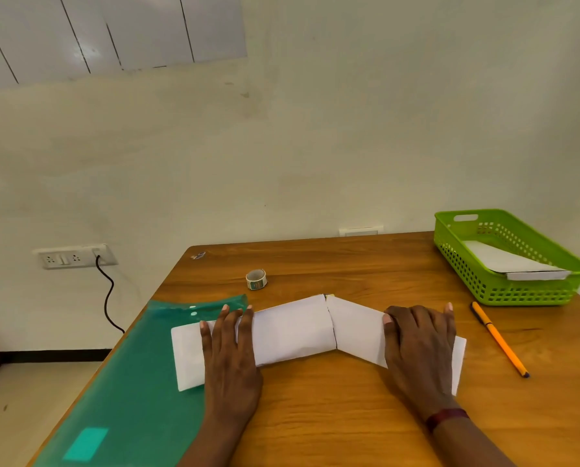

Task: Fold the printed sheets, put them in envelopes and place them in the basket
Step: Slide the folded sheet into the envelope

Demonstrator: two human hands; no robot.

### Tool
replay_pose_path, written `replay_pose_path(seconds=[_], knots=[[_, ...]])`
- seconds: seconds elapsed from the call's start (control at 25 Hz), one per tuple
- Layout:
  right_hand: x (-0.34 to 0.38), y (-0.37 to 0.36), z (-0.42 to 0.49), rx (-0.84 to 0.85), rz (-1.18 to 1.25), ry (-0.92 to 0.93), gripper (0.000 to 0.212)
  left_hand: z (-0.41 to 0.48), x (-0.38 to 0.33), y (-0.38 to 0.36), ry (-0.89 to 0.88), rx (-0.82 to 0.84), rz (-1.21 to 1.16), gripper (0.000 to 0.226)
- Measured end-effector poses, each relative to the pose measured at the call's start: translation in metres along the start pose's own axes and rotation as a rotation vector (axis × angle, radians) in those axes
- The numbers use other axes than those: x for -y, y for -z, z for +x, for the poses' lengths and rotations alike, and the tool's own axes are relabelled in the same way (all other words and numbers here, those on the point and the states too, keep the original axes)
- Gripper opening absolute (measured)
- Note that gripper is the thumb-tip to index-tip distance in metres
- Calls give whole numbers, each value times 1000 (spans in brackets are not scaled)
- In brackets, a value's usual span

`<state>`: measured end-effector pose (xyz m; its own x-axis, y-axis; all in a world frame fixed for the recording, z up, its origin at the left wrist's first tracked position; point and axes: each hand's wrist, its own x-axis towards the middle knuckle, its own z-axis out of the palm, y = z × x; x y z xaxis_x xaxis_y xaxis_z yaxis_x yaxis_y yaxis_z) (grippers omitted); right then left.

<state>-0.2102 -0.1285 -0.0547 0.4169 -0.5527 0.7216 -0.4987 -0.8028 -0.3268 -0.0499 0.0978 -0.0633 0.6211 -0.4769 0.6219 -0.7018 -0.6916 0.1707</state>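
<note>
Green lattice basket (531, 291), white sheets (295, 332), teal folder (130, 382).

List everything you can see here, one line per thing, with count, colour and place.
table: one, brown wood, fills the foreground
folded paper: one, white, mid-table, under both hands
folder: one, translucent green, left side of table
tape roll: one, whitish, behind the paper
pen: one, orange, right of the paper
basket: one, lime green, far right corner
envelope: at least one, white, inside the basket
wall socket: one, white, left wall, black cable plugged in
left hand: flat on the paper's left part
right hand: flat on the paper's right part; dark red wristband
</note>
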Motion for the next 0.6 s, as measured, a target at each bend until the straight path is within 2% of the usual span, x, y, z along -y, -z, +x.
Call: replay_pose_path(seconds=[0.32,0.6], knots=[[-3,-3,1,65,-99,38,28,-2,-1,0,-34,-17,33,93],[1,-7,-3,90,-145,208,27,-2,-2,1,-104,-27,51,95]])
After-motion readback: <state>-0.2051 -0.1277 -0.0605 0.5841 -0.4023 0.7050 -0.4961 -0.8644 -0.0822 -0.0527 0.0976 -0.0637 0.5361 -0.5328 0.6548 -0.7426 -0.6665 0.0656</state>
